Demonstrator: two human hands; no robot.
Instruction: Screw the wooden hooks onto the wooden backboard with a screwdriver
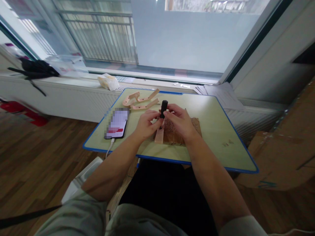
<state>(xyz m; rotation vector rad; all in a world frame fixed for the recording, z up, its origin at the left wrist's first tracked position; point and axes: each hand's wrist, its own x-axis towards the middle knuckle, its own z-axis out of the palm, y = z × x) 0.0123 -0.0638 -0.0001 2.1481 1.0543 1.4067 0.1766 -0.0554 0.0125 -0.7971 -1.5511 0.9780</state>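
Note:
Both my hands meet over the middle of a small blue-edged table (216,131). My right hand (180,123) is closed round a black screwdriver handle (163,107) that stands upright. My left hand (146,124) pinches at the tool's lower part beside it. The tool's tip is hidden between my fingers. Under the hands lies a pale wooden piece (159,135) on a brown board (195,126). Two curved pale wooden parts (140,101) with holes lie just beyond, toward the far edge.
A phone (117,124) with a lit screen lies at the table's left, a white cable running off its near end. A windowsill with a white bag (108,82) and papers (219,90) runs behind. Cardboard boxes (283,157) stand right; wooden floor lies left.

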